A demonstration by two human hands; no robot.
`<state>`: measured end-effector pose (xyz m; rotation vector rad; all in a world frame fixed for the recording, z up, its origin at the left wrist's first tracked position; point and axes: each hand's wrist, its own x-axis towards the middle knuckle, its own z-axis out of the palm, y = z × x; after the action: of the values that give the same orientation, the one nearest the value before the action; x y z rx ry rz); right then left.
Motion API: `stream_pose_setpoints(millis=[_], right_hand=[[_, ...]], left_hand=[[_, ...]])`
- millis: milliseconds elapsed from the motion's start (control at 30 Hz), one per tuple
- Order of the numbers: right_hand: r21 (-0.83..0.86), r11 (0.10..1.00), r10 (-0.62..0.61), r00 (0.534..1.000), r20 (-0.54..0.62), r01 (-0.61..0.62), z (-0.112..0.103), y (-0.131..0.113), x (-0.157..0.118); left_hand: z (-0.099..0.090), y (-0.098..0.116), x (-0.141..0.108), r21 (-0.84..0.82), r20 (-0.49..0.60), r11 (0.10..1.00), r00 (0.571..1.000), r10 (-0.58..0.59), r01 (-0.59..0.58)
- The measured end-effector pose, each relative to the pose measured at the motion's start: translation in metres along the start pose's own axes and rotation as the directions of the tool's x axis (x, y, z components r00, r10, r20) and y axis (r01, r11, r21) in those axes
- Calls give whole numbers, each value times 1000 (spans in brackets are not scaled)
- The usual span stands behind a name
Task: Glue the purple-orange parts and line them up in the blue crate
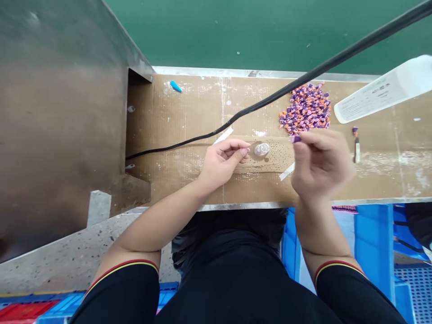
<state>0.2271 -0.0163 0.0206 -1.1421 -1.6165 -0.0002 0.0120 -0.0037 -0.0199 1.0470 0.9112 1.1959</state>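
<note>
My left hand (224, 161) is pinched closed just left of a small clear plastic cap or cup (262, 150) on the cardboard. A tiny pinkish bit shows at its fingertips, too small to name. My right hand (320, 162), blurred by motion, pinches a small purple piece (295, 139) between thumb and forefinger. This piece looks like those in the pile of small purple, orange and pink pieces (308, 108) behind the hand. Dark wet specks dot the cardboard around the clear cap.
A black cable (249, 109) crosses above the cardboard-covered bench (189, 117). A white bottle (381, 90) lies at the right, near a small brush-like tool (357, 148). A blue cone-shaped tip (175, 86) lies at the back left. A metal housing (67, 112) stands at the left.
</note>
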Motion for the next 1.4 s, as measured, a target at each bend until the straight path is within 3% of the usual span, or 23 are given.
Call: stream_pose_setpoints(millis=[133, 233, 467, 667, 1000, 1133, 1400], right_hand=[[111, 990, 85, 996, 2, -84, 33, -3, -22], [169, 981, 95, 995, 12, -96, 43, -7, -36], [141, 990, -11, 997, 78, 0, 46, -11, -43], [137, 991, 0, 997, 81, -11, 50, -13, -44], [137, 990, 20, 993, 115, -35, 49, -13, -44], [111, 994, -36, 993, 115, 23, 49, -11, -44], [209, 977, 23, 997, 74, -38, 50, -12, -46]], left_hand=[[-3, -4, -2, -17, -15, 1000, 1000, -8, 8], [-4, -1, -6, -4, -16, 1000, 999, -30, 30], [0, 0, -7, -55, -36, 997, 998, -50, 47], [4, -4, -5, -133, -138, 986, 983, -121, 103], [2, 2, -6, -47, -30, 986, 986, -162, 160], [1, 3, -6, -24, 3, 981, 981, -192, 192], [3, 2, -3, -206, 28, 951, 973, -230, 231]])
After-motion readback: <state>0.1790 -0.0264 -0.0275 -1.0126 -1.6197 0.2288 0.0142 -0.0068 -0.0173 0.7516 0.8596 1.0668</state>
